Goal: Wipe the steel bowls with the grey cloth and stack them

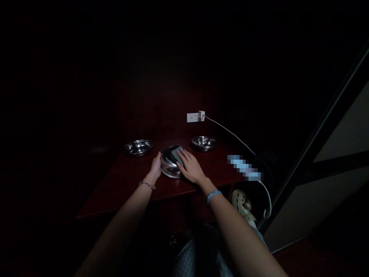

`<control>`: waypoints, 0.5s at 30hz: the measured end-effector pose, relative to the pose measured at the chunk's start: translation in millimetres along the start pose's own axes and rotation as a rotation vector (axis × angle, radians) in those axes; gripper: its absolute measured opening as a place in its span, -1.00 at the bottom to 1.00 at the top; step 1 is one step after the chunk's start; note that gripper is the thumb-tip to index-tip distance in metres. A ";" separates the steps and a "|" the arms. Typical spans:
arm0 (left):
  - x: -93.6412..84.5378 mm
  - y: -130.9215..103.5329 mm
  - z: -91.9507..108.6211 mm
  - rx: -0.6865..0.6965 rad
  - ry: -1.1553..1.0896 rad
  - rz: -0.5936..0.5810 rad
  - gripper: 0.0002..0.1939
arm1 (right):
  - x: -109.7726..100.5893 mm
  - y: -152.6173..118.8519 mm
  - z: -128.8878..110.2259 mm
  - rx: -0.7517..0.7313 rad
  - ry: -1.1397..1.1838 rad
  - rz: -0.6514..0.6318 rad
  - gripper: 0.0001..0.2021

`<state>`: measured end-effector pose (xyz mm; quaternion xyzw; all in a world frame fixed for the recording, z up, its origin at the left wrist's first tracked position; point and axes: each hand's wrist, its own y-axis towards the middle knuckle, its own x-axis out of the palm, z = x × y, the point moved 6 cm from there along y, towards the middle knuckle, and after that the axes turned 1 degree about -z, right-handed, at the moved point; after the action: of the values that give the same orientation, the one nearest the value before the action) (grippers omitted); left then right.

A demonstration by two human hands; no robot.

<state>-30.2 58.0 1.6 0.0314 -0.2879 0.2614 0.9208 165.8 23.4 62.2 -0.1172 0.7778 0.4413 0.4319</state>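
A shiny metal bowl (169, 166) lies in the middle of the dark red desk, its rounded outside seemingly facing up. My left hand (156, 166) grips its left rim, thumb along the edge and the other fingers mostly hidden. Against the bowl's upper right surface my right hand (188, 166) presses a folded grey cloth (177, 153), fingers stretched over it. A second metal bowl (138, 147) stands upright to the left, behind my left hand. Farther back on the right is a smaller metal bowl or stack of bowls (204, 143), also upright.
The desk (115, 184) meets a dark back wall with a white socket (192, 117). A charger (201, 115) there feeds a white cable (230, 132) to a blurred-out device (245, 168) at the desk's right. Below sits a beige clog (240, 201). A framed panel (319, 161) slants at right.
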 end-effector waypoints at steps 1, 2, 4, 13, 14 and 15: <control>0.1 -0.1 0.0 0.000 -0.002 0.001 -0.75 | 0.2 0.1 -1.7 -0.009 0.001 -0.007 -0.39; 0.2 -0.2 -0.1 -0.002 -0.005 0.003 -0.75 | 0.4 0.1 -3.0 -0.016 0.003 -0.013 -0.38; 0.7 -0.7 -0.3 -0.007 -0.016 0.005 -0.74 | 0.7 0.1 -5.1 -0.033 0.008 -0.022 -0.38; 1.2 -2.8 0.5 -0.003 -0.021 -0.017 -0.82 | 1.7 1.2 -35.3 -0.208 0.020 -0.114 -0.39; 1.6 -3.1 0.9 0.002 -0.033 -0.037 -0.82 | 1.6 1.6 -38.7 -0.216 0.013 -0.123 -0.40; 2.1 -3.5 1.5 0.010 -0.049 -0.056 -0.83 | 1.4 1.9 -41.4 -0.223 0.004 -0.130 -0.41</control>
<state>-27.8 55.6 4.3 0.0504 -0.3078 0.2363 0.9203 140.4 -7.8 72.0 -0.2157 0.7157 0.4956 0.4423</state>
